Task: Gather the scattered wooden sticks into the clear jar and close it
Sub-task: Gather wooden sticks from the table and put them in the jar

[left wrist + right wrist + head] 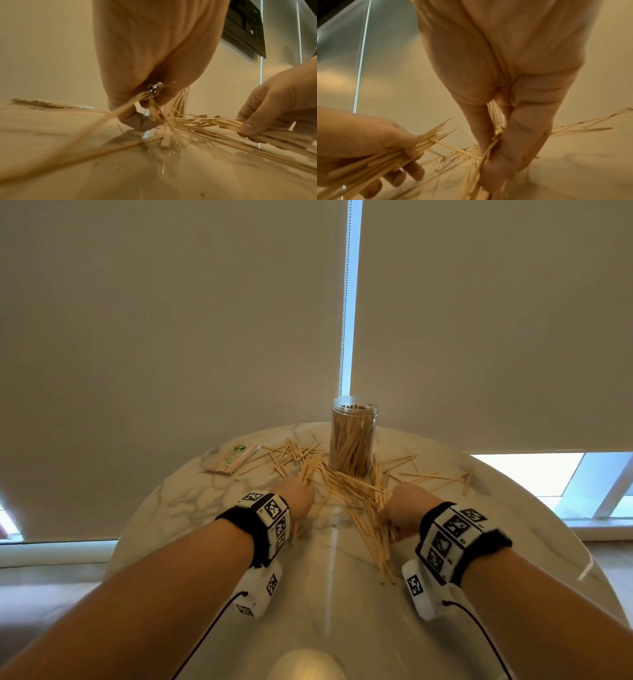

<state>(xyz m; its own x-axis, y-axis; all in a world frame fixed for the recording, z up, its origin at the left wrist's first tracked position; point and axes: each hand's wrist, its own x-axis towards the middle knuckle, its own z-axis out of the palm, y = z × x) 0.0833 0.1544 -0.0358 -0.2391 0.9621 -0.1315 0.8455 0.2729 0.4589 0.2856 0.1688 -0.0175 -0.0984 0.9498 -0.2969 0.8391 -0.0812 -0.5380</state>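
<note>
A clear jar (352,436), lidless and nearly full of wooden sticks, stands upright at the far middle of the round marble table (191,505). Loose wooden sticks (346,484) lie scattered around its base and toward me. My left hand (294,498) is left of the pile and grips a bundle of sticks (373,162), its fingers curled round them. My right hand (400,508) is right of the pile, with thumb and fingers closed round another bunch of sticks (267,135). No lid shows in any view.
A clear packet of sticks (233,462) with green print lies at the table's far left. More single sticks (442,477) lie spread at the far right. Roller blinds (171,320) hang right behind the table. The near half of the tabletop is bare marble.
</note>
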